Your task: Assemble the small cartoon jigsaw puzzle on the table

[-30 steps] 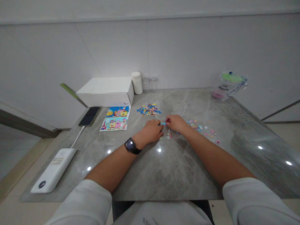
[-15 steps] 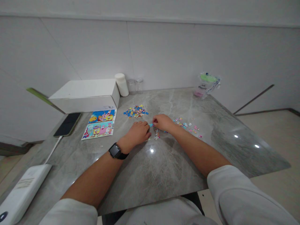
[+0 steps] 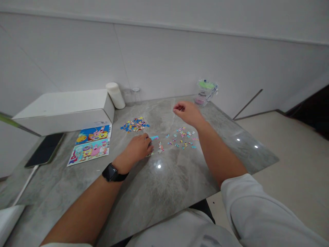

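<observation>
My left hand, with a black watch on its wrist, rests on the grey marble table with fingers curled against a light blue strip of joined puzzle pieces. My right hand hovers above the table farther back, fingers bent in a loose pinch; whether it holds a piece is unclear. Scattered loose puzzle pieces lie below it. A heap of mixed pieces sits to the left. A small cluster of pieces lies beside my left hand.
Two cartoon picture cards lie at the left, in front of a white box. A phone lies at the far left. A white bottle, two small glass jars and a plastic bag stand along the wall.
My right hand left the blue strip and rose away toward the back right. The left hand stayed on the strip. The view swung to the right.
</observation>
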Tool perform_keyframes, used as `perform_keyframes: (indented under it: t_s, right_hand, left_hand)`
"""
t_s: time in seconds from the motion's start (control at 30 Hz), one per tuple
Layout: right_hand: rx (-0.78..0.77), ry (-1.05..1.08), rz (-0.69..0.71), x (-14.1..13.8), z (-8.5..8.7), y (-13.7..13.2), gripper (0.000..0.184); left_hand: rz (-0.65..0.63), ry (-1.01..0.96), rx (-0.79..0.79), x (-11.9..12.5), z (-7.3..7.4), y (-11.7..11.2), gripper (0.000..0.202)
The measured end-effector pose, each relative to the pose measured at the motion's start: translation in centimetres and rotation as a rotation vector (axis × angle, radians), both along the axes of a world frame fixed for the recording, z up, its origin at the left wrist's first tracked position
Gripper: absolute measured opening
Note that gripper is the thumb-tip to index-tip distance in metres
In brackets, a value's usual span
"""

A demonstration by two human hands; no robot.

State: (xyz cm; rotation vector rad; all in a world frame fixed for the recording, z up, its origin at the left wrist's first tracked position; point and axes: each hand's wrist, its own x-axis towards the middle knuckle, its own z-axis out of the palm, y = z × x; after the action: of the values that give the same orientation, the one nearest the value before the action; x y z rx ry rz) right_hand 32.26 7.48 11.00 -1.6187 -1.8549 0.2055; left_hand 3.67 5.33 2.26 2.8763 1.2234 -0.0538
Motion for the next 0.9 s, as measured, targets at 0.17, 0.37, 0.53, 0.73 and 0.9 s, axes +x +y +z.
perform_keyframes:
  t_s: [0.17, 0.37, 0.53, 0.73, 0.9]
  right_hand:
    - [-0.001, -0.018, -0.205, 6.7, -0.8, -1.3, 0.021]
    - [-0.161, -0.09, -0.403, 11.7, -5.8, -3.1, 0.022]
    - [-0.37, -0.089, -0.349, 14.0, -8.6, -3.7, 0.026]
    - [-0.548, -0.187, -0.225, 15.8, -9.2, -4.4, 0.018]
    - [-0.735, -0.234, -0.139, 16.0, -9.7, -4.7, 0.017]
  left_hand:
    - [-0.025, 0.005, 0.03, 0.0, 0.6, -0.1, 0.034]
    - [-0.025, 0.035, 0.004, 0.5, 1.2, -0.7, 0.037]
    - [0.022, 0.04, 0.017, 0.6, 0.8, -0.7, 0.04]
    - [0.015, 0.069, -0.006, 0.8, 0.9, -0.8, 0.039]
    - [0.031, 0.054, -0.024, 1.0, 1.0, -1.0, 0.037]
